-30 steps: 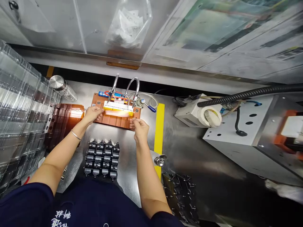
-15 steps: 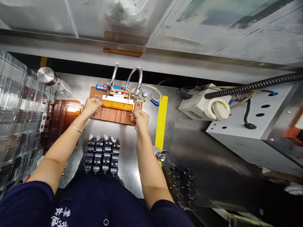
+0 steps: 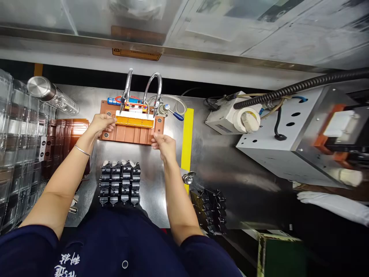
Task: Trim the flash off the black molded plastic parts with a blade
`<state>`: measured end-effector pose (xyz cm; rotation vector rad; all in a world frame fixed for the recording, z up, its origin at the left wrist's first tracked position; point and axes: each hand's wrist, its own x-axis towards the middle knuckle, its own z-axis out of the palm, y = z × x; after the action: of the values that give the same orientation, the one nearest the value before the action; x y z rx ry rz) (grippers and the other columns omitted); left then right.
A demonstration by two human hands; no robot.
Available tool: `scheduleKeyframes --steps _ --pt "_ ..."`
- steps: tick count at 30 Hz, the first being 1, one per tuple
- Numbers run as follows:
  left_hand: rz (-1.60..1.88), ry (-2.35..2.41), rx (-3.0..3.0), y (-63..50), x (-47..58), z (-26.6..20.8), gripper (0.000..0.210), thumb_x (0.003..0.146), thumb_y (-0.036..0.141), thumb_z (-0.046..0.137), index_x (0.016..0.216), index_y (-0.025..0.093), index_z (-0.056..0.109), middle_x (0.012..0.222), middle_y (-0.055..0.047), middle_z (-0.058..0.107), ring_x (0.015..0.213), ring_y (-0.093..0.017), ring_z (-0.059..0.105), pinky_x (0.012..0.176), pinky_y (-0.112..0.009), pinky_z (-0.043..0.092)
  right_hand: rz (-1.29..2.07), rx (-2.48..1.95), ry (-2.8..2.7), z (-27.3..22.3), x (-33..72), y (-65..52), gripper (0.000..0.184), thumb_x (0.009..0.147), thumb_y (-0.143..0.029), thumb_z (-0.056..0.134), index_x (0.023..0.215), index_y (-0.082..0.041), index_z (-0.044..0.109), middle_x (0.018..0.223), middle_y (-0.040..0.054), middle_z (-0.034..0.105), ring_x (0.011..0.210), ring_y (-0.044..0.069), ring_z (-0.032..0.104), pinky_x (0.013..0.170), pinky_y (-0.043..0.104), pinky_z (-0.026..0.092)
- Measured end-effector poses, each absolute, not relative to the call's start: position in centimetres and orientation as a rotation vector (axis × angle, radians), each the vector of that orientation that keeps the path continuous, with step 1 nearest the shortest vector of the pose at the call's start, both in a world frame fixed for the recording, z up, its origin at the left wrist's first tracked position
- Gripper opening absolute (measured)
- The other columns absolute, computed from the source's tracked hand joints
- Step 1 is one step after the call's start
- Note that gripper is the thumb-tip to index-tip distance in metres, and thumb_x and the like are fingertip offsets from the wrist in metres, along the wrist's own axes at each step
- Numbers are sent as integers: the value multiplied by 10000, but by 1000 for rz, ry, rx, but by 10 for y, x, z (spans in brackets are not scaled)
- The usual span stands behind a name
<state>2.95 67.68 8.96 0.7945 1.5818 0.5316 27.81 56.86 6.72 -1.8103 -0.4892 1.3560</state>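
A long yellow strip with rows of small holes (image 3: 134, 122) lies along the front of a white block (image 3: 135, 114) on a copper-coloured fixture plate (image 3: 129, 135). At the strip's left end, my left hand (image 3: 102, 124) has its thumb and fingers pinched on the end. My right hand (image 3: 165, 146) is at the plate's front right edge, just below the strip's right end and apart from it. Its fingers are closed together; whether anything small is in them is hidden. Two flexible metal hoses (image 3: 157, 82) with pointed nozzles reach down over the white block.
Several black ribbed parts (image 3: 119, 182) stand in rows before me; more lie at the right (image 3: 211, 209). A glass bottle (image 3: 53, 96) and clear plastic trays (image 3: 21, 154) are at left. Right are a yellow tape strip (image 3: 187, 146), a white machine (image 3: 265, 138) and another person's gloved hand (image 3: 331, 206).
My right hand has come down and away from the strip's right end. My left hand stays at the left end. The view has shifted right, bringing a gloved hand into sight.
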Motion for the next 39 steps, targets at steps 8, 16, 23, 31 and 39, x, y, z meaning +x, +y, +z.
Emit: scheduleKeyframes --steps 8,16,23,31,39 --pt "700 1622 867 635 24 94 205 837 263 633 696 125 577 555 24 591 394 -39 468 430 -165 402 1429 -1876 -840 57 214 372 609 506 -391 839 1051 -198 646 1059 116 723 914 260 695 747 383 592" --pt "1102 1552 1827 554 26 128 200 879 292 563 993 161 663 944 -72 706 883 -173 656 807 -327 538 893 -1870 -1434 83 255 419 368 773 -329 637 1103 -167 667 1022 115 734 922 267 702 875 453 562" --pt "781 1279 2536 568 43 96 229 909 300 546 1072 173 645 1180 -131 667 1163 -268 579 992 -504 459 295 -1399 -2252 69 246 544 314 919 -168 450 1178 -139 626 1267 143 634 1252 244 544 1074 500 417" --pt "301 1358 2640 612 62 68 310 943 135 389 1143 128 625 1197 -162 643 1118 -261 565 949 -453 471 319 -1619 -2222 60 282 580 351 948 -295 452 1210 -124 611 1283 163 612 1275 273 489 1073 484 395" --pt "140 1430 2653 604 79 68 432 933 83 276 1257 31 557 1249 -218 592 1158 -309 528 982 -474 435 198 -2538 -2320 96 350 649 380 951 -114 364 1273 -70 560 1131 242 657 1000 300 650 797 377 508"
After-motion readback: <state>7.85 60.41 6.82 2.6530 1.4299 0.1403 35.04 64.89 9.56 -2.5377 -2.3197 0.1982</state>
